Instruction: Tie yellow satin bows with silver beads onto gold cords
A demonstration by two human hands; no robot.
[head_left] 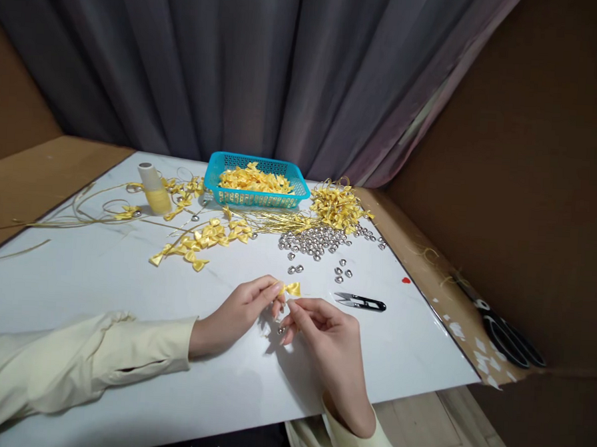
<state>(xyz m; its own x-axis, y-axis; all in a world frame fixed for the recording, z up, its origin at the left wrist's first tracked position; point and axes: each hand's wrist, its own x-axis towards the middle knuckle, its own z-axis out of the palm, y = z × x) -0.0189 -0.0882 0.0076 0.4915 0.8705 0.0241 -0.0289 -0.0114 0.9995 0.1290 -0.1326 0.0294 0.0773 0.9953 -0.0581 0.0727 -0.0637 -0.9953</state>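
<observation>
My left hand [251, 308] pinches a small yellow ribbon bow [292, 288] between thumb and fingers, above the white tabletop. Close beside it, the fingertips of my right hand [323, 325] are pressed together just below the bow. What they pinch is too small to make out. A small silvery bead [281, 329] shows by the lower fingers of my right hand; whether it is held or lies on the table I cannot tell. Black thread snips [362, 301] lie on the table beyond my right hand.
A blue plastic basket [256, 199] of yellow bows stands at the back. Silvery beads [317, 241] spread before a bow pile [339, 207]. Loose bows [212, 236], gold cords [83, 215] and a thread spool [156, 193] lie leftward. Black-handled scissors [505, 334] rest on cardboard at right.
</observation>
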